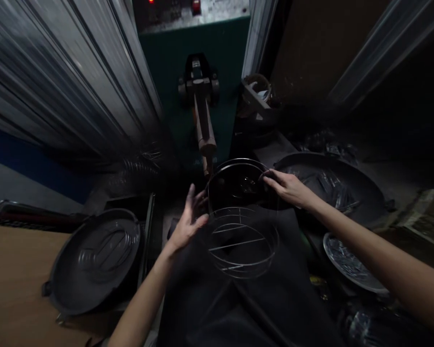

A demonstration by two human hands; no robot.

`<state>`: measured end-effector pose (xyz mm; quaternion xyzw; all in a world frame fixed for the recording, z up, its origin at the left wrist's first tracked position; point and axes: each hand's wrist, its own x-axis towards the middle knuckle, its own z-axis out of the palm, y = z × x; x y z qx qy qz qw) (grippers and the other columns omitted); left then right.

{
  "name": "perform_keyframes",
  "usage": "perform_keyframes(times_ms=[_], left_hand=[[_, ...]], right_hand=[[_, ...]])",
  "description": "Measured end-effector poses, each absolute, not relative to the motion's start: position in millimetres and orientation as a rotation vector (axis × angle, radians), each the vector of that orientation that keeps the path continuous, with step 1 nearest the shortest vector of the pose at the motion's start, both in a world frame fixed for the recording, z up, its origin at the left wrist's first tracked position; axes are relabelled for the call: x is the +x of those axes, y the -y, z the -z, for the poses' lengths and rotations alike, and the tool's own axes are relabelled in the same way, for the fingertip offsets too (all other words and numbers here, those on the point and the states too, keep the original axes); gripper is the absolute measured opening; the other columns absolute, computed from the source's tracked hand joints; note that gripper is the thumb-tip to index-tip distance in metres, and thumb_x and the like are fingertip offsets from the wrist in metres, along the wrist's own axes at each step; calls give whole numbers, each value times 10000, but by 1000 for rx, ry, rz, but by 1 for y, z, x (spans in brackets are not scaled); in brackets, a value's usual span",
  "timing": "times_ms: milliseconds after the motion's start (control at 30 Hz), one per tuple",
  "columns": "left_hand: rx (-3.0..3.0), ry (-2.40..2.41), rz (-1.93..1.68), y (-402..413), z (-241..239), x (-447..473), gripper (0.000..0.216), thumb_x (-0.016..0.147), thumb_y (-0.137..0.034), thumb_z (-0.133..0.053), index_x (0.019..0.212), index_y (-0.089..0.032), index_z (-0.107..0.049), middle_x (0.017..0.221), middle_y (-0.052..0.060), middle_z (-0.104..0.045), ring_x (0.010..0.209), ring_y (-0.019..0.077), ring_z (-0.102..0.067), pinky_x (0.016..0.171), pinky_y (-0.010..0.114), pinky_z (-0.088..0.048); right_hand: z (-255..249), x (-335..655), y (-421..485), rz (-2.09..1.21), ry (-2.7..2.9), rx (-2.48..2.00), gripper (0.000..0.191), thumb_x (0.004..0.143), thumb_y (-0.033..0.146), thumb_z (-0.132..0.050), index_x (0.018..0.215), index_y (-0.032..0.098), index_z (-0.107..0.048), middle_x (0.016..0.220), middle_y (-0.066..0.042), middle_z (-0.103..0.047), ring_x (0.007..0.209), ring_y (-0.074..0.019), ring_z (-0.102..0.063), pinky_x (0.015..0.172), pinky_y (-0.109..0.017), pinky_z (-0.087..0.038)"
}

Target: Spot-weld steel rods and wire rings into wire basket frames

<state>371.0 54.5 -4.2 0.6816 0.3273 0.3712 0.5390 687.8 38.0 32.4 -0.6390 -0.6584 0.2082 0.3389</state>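
A round wire frame (pixel 237 247) of thin metal rings with cross wires stands tilted in front of my dark apron. My right hand (pixel 282 185) is closed on its upper ring at the right side. My left hand (pixel 190 220) is beside the frame's left side with thumb and fingers spread; whether the fingertips touch the wire is hard to see. Just beyond the upper ring, the copper-coloured tip of a welding machine's arm (pixel 206 132) points down toward the frame. Dark fingertips or finger covers show on both hands.
At left, a black round pan (pixel 94 270) holds bent wire pieces. Another wide dark pan (pixel 365 185) with metal strips stands at right, near a smaller dish (pixel 350 265) of small metal parts. The machine's green body (pixel 159 58) rises ahead between pale hanging sheets (pixel 75 58).
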Motion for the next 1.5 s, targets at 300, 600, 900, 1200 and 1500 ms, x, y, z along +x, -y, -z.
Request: perform_keyframes(times_ms=[300, 600, 900, 1200, 1500], left_hand=[[1362, -755, -711, -29, -8, 372, 742, 791, -477, -593, 1407, -217, -272, 1066, 114, -649, 858, 196, -655, 796, 347, -495], [835, -690, -635, 5, -24, 451, 417, 803, -403, -603, 1124, -137, -582, 539, -59, -474, 359, 4, -285, 386, 154, -226], [881, -757, -700, -45, 0, 441, 347, 738, -455, -657, 774, -115, -602, 531, -52, -425, 447, 33, -396, 445, 168, -307], [1047, -680, -576, -52, -7, 447, 335, 725, -383, -693, 903, -128, -569, 513, -82, -427, 376, 13, -344, 358, 140, -227], [1301, -682, -464, -68, 2, 464, 298, 860, -436, -506, 841, -139, -489, 836, 57, -677, 417, 28, -457, 483, 188, -393]], right_hand=[[-2, 671, -39, -782, 1772, -1431, 183, 823, 335, -529, 877, 221, -661, 795, -19, -672, 699, -172, -604, 709, -285, -453], [10, 608, -90, -579, 2086, -1406, 443, 819, 35, -436, 1152, 253, -633, 1088, -44, -628, 926, -173, -604, 800, -257, -460], [22, 623, -89, -478, 2256, -1490, 477, 877, 81, -366, 1300, 240, -515, 1131, -70, -590, 936, -176, -591, 796, -260, -466], [7, 607, -52, -325, 2114, -1905, 542, 888, 206, -413, 1420, 138, -327, 1245, -182, -520, 930, -289, -592, 685, -351, -480], [13, 583, 40, -1729, 1421, -1427, 395, 802, 490, -556, 976, 151, -660, 756, -46, -664, 666, -182, -609, 620, -295, -496]])
